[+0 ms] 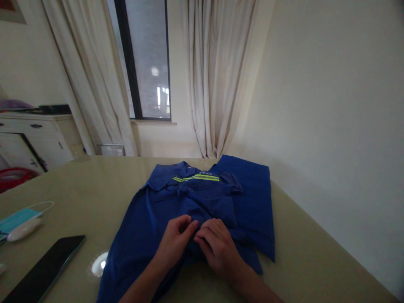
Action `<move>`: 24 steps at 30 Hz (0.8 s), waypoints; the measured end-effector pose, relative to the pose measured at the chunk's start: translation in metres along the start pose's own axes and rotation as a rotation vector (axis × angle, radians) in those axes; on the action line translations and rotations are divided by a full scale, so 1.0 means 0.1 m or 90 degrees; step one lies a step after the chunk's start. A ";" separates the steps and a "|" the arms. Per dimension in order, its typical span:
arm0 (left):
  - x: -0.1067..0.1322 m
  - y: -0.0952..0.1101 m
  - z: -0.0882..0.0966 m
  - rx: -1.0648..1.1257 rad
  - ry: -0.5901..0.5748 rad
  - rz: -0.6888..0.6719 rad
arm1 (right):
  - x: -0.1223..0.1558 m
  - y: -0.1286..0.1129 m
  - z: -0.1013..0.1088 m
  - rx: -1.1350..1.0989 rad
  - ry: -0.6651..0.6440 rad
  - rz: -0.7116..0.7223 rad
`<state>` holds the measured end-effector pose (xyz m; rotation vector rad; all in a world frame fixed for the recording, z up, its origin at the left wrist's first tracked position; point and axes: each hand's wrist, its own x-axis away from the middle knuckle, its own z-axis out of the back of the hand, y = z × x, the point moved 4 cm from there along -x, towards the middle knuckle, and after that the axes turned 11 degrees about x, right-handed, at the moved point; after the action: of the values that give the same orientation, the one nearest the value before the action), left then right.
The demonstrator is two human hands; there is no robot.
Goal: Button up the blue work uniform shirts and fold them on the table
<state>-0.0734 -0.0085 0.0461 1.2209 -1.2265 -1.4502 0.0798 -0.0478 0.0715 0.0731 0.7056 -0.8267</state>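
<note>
A blue work jacket (208, 204) with a yellow-green reflective stripe across its chest lies spread on the table, its collar toward the far edge. One long sleeve runs down toward me on the left, and another blue part fans out on the right. My left hand (178, 235) is closed on the jacket's near part, thumb and fingers pinched together. Close beside it, my right hand (217, 244) has its fingers curled and pinched on the same cloth. The fingertips of both hands nearly meet, and the exact bit of fabric between them is hidden.
A black phone (46, 267) lies on the glossy table (94, 189) at left. Beyond it are a blue face mask (20, 219) and a white computer mouse (25, 229). A wall (341, 126) borders the table's right side; curtains (214, 75) hang behind it.
</note>
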 end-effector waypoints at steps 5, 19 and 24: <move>0.01 0.02 0.00 0.049 -0.019 0.050 | 0.03 0.09 -0.02 -0.029 0.010 -0.084; 0.05 -0.11 0.00 0.274 -0.086 0.176 | -0.01 0.18 0.02 -0.187 -0.058 -0.191; 0.08 0.03 -0.07 0.298 -0.113 0.148 | -0.01 0.23 0.02 -0.209 -0.047 -0.211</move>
<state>-0.0679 -0.0175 0.0473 1.2125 -1.8385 -1.1518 0.0964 -0.0318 0.0694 -0.3774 0.7864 -1.0127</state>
